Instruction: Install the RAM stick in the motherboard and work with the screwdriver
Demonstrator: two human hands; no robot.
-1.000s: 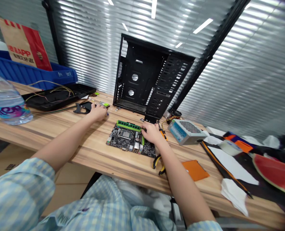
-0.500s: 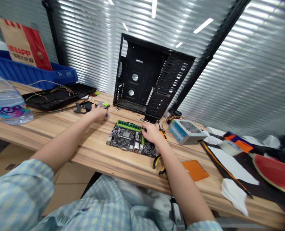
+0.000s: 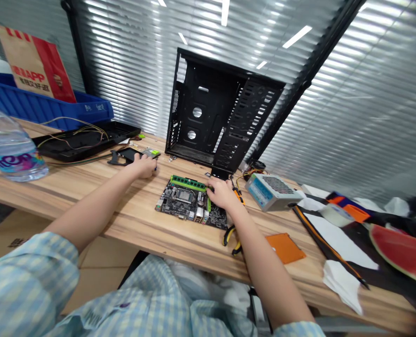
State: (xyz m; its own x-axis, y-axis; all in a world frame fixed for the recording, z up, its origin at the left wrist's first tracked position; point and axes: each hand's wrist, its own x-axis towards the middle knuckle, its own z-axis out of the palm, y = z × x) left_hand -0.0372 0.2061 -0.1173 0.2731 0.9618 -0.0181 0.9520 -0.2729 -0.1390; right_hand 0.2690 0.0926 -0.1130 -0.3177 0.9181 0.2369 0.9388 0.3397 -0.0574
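Motherboard (image 3: 169, 202) — matt black; case (image 3: 208, 100) — matt black metal; desk (image 3: 134, 229) — glossy wood.

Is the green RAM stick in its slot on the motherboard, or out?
In: the green RAM stick sits in a slot along the far edge of the motherboard. Its latches are too small to tell.

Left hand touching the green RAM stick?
Apart. The head view shows bare wooden desk between the left hand and the green RAM stick on the motherboard.

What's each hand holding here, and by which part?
Right hand is at the end of the RAM stick; left hand by a black bracket; any grip cannot be told.
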